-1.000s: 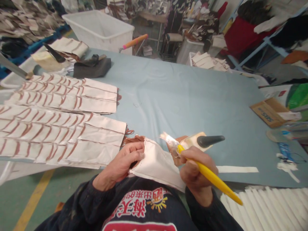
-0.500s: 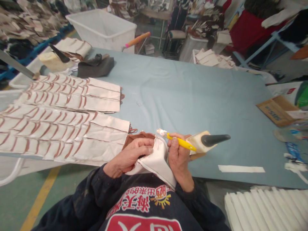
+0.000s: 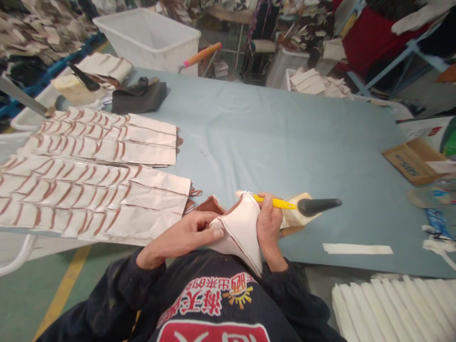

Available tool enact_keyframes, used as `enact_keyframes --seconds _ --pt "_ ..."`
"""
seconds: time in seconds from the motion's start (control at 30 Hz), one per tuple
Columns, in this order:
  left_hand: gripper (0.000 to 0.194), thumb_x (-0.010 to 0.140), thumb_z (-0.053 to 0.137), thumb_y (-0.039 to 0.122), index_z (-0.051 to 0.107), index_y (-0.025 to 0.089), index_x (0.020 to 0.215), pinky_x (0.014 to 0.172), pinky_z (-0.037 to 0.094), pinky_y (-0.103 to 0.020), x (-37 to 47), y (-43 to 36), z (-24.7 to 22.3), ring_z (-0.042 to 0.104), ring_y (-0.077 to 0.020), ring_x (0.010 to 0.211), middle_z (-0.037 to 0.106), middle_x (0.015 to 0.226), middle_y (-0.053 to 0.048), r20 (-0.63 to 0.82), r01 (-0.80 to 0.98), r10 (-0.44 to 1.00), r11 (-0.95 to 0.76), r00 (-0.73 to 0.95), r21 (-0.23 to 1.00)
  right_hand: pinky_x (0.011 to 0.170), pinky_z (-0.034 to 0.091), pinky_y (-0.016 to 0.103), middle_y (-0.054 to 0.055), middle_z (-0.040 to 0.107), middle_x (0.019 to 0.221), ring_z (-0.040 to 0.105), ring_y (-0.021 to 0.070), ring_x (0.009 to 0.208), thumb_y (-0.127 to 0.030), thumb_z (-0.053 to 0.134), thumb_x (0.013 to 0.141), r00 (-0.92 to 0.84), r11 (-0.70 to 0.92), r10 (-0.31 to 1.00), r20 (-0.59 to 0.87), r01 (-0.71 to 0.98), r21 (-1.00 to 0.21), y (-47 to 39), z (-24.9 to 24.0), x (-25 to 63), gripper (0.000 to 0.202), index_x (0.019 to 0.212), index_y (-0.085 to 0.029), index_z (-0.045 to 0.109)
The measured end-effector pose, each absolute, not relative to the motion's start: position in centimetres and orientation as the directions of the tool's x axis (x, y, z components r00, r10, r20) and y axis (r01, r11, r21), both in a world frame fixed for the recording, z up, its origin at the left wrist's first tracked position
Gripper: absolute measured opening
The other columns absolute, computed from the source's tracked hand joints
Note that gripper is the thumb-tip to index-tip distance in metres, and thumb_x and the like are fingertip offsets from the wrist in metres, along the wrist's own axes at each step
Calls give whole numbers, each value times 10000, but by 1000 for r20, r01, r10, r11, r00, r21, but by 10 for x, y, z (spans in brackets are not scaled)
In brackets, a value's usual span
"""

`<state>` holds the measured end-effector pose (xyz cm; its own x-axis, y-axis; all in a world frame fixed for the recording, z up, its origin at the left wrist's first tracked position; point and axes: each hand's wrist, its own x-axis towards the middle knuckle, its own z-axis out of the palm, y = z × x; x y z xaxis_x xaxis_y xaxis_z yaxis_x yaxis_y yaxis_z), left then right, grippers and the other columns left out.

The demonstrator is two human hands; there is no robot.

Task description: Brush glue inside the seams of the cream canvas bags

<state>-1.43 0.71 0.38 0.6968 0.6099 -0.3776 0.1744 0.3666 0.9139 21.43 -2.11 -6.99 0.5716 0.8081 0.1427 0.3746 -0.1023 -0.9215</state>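
A white leather piece with brown edges (image 3: 240, 223) is between my hands at the table's front edge. My left hand (image 3: 188, 233) pinches its left side, thumb on top. My right hand (image 3: 270, 228) is closed round a yellow-handled brush (image 3: 281, 204) and rests against the piece's right side. The brush's pale tip lies behind the raised upper edge of the piece, mostly hidden. Just right of that hand, a black pointed tool (image 3: 318, 206) lies on a cream-coloured block (image 3: 302, 218).
Rows of overlapping white pieces with brown edges (image 3: 149, 199) cover the table's left. A white strip (image 3: 358, 249) lies front right, a cardboard box (image 3: 409, 161) at the right edge. Behind the blue-grey table (image 3: 285, 133) stands a white bin (image 3: 149, 42).
The white piece has turned and opened, showing more of its smooth face. The brush has gone behind its upper edge and lies flatter. My left hand has shifted its hold slightly.
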Motion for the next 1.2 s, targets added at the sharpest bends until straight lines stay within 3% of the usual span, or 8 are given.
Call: enact_keyframes --seconds 0.13,0.33,0.4,0.57,0.67,0.77,0.97,1.2 --pt "223 973 624 325 707 132 900 771 437 -273 -12 -1 1 560 -164 820 670 883 -15 -271 221 694 163 667 961 794 564 382 86 760 874 725 241 807 -629 352 1092 549 -112 822 151 415 -903 -21 -69 215 568 1023 -177 689" --pt "319 1020 543 375 607 157 796 638 343 -264 -10 -7 5 411 -127 677 484 720 33 -299 212 569 216 766 953 756 523 390 59 709 749 670 234 715 -578 449 1045 506 -101 827 245 563 -820 -19 -61 245 477 930 -192 704" --pt "318 1016 538 362 557 175 759 643 343 -272 -10 -5 7 409 -132 680 456 722 32 -265 204 586 169 766 964 725 525 378 43 678 720 658 222 689 -566 460 1046 528 -95 799 289 585 -805 -24 -47 259 458 937 -188 694" --pt "326 988 537 259 428 207 685 744 381 -292 -6 -1 12 444 -149 737 401 715 34 -91 162 673 -45 735 986 507 475 238 -57 569 615 566 124 503 -418 504 1098 501 132 756 421 514 -848 -57 10 256 301 999 -205 691" --pt "323 1001 527 250 454 204 690 710 385 -286 -4 -2 14 463 -147 712 454 700 30 -103 193 679 -57 726 979 531 504 212 -68 611 634 590 99 515 -340 502 1109 177 342 827 534 596 -727 -72 38 231 251 976 -236 687" --pt "272 1026 521 250 578 182 768 689 408 -275 -3 -5 15 526 -149 713 595 748 8 -143 231 667 -45 731 972 584 544 217 -61 694 686 653 96 553 -307 461 1129 -54 498 808 587 596 -630 -76 49 210 270 940 -237 640" --pt "269 1043 474 184 658 168 847 729 432 -284 -6 -11 15 593 -156 745 703 810 -22 -51 275 694 -216 718 937 560 538 271 -47 699 662 646 128 524 -313 426 1138 -39 520 814 580 495 -696 -77 46 198 282 950 -258 629" --pt "317 1042 445 159 545 193 743 695 414 -289 -7 -13 7 559 -149 689 641 734 -13 21 246 706 -274 707 930 529 488 285 -62 639 631 585 115 489 -334 410 1155 -167 581 789 592 516 -629 -83 49 201 289 964 -246 608"
